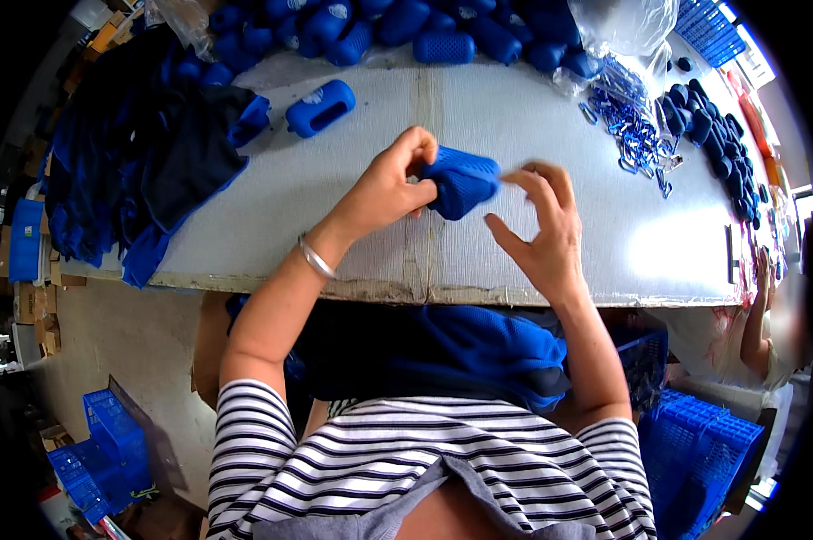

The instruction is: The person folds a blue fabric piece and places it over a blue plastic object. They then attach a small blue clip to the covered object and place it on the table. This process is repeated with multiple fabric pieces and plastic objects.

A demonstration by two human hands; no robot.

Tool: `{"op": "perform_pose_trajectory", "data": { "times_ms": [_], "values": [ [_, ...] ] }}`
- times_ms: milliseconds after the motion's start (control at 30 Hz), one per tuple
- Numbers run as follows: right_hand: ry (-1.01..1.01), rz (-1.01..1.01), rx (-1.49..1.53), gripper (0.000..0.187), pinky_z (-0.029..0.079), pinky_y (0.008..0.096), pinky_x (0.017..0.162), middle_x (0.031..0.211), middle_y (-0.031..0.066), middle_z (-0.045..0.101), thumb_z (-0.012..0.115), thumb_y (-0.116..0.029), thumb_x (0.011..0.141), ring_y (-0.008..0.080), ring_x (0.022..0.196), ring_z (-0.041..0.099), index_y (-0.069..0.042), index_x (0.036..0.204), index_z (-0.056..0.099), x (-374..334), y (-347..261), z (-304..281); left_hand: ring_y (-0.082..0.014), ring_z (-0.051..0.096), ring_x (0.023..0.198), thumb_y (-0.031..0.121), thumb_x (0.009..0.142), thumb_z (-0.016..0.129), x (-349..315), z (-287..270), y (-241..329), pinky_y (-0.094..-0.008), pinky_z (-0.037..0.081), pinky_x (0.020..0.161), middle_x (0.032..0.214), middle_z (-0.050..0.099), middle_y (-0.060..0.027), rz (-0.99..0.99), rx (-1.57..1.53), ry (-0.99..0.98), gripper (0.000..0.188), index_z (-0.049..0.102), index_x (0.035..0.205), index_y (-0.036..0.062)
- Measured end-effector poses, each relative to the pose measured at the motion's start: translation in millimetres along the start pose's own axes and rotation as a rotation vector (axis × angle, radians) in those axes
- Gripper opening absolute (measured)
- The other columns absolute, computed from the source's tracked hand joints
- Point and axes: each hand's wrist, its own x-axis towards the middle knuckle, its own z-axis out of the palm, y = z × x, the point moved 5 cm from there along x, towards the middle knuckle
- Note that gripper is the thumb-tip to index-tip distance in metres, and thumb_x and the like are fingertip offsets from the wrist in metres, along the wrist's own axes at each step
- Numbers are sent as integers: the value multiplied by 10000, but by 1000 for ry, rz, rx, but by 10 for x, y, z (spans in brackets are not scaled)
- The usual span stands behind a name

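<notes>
My left hand (390,183), with a silver bangle on its wrist, pinches one end of a blue mesh-textured pouch (463,184) above the table's middle. To the right of the pouch is my right hand (547,220), its thumb and fingers spread, a fingertip close to the pouch's edge and slightly blurred. Whether that fingertip touches the pouch I cannot tell. A blue hollow case (322,109) with a long oval opening lies on the table, farther off and to the left.
Many similar blue cases (444,48) are heaped along the far edge. Dark blue fabric (186,148) covers the table's left. Blue metal clips (636,135) and dark rounded pieces (712,135) lie at right. Blue crates (703,450) stand below, and another person's arm (756,328) shows at far right.
</notes>
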Motion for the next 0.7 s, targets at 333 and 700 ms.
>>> {"op": "perform_pose_trajectory", "data": {
  "times_ms": [333,700],
  "values": [
    [-224,-90,-121,281,484,349,686,865,70,499,701,-81,613,253,844,553,-81,863,572,356,182,540,-111,498,701,-7,749,548,66,98,-241,-249,420,527,751,472,-18,16,230,339,268,402,966,52],
    [-141,-53,196,163,470,346,690,838,73,602,657,-81,723,225,790,586,-96,884,642,292,592,343,-124,469,644,-17,708,586,-52,-216,3,-255,398,585,702,460,-47,-4,524,278,261,424,896,65]
  ]
}}
